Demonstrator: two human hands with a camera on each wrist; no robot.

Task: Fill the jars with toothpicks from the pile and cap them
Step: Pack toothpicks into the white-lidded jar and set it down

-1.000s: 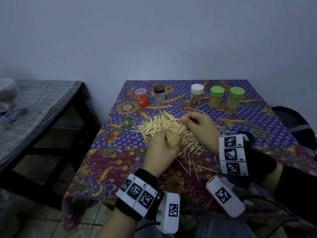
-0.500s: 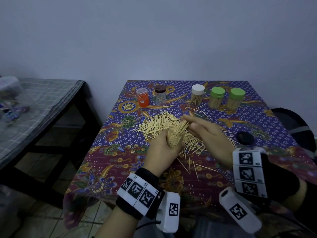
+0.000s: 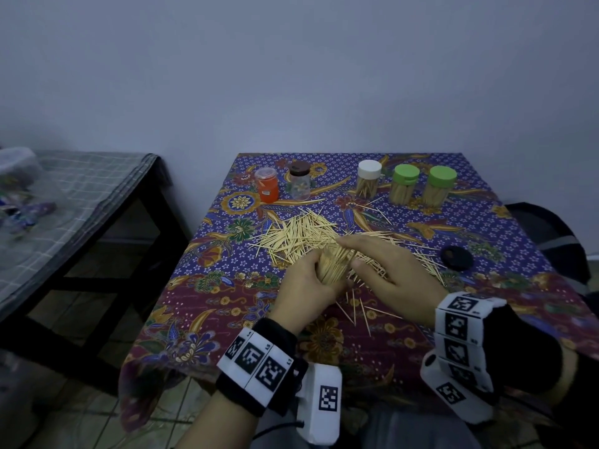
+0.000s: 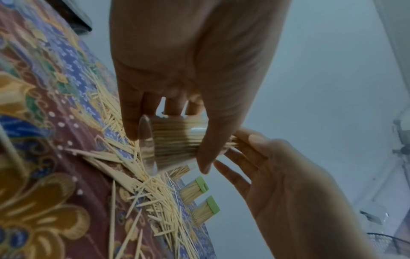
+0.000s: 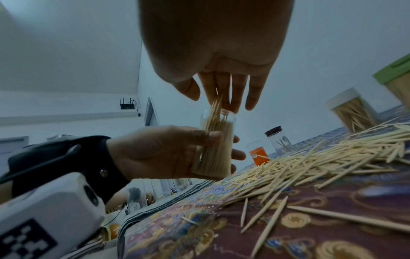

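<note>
The left hand [image 3: 306,286] is gripping a clear, uncapped jar [image 5: 216,145] packed with pale toothpicks, just above the patterned tablecloth [image 3: 227,319]. The right hand [image 3: 393,277] is resting straight fingers [image 5: 230,94] on sticks protruding from its mouth. Beyond, the toothpick pile [image 3: 301,236] is lying scattered.

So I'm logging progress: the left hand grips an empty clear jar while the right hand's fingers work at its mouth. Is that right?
Not quite: the clear jar is not empty but packed with toothpicks, some poking above its rim, as the right wrist view shows. The rest holds: the left hand grips it while the right hand has its fingers at its mouth.
</note>
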